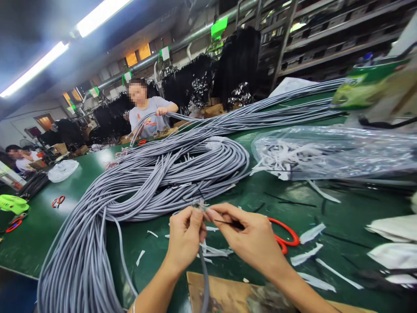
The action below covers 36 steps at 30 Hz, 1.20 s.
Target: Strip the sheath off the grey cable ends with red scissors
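My left hand [186, 237] is closed around a grey cable [204, 278], near its end. Above the fingertips, the stripped end [200, 204] shows fine, pale strands. My right hand [249, 234] is closed too, its thumb and index finger pinching at those strands. Red-handled scissors [291, 230] show beside and partly behind my right hand; whether the palm holds them or they lie on the table I cannot tell. Something thin and dark [233, 223] shows between the right fingers. White strips [213, 251] lie beneath the hands.
A large coiled bundle of grey cables [156, 182] spreads across the green table [130, 243]. A clear plastic bag [342, 152] holds white strips. More scissors [58, 201] lie left. Across the table, a person [151, 111] holds cables. Cardboard [224, 289] lies at the near edge.
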Tool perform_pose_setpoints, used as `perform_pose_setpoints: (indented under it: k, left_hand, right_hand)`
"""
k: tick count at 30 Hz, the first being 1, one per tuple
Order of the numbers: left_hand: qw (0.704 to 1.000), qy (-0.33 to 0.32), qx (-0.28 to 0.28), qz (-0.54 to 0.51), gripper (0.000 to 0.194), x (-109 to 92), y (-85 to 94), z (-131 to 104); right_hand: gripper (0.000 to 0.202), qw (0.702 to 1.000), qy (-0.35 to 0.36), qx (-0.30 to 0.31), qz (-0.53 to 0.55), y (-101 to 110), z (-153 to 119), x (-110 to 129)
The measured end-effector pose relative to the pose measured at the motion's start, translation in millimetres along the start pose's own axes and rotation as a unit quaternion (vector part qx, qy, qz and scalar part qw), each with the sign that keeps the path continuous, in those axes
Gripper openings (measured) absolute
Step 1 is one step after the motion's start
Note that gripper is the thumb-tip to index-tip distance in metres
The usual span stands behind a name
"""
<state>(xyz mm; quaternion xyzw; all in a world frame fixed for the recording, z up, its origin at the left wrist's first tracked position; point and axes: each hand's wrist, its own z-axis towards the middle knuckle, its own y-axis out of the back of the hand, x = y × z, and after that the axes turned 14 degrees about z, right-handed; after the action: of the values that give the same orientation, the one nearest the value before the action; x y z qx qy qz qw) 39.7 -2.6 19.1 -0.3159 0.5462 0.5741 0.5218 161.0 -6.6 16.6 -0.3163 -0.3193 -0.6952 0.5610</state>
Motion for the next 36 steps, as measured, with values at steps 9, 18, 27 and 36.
perform_pose_setpoints:
  k: [9,18,27,36]
  left_hand:
    - [0.999,-0.009,-0.039,0.007,0.038,-3,1.4,-1]
    - [1.000,0.017,0.022,-0.007,0.049,-3,5.2,1]
    - [0.997,0.042,-0.028,-0.060,0.051,-5,3.4,1]
    - [0.999,0.023,-0.037,-0.032,0.044,-5,6.7,4]
  right_hand:
    - [0.023,0.987,-0.097,-0.100,0.083,14,18,-4]
    - [0.019,0.970,-0.128,-0.003,0.205,3,12,2]
    - [0.023,0.981,-0.109,-0.111,0.117,8,14,-3]
    - [0.022,0.996,-0.039,-0.055,0.065,2,6,1]
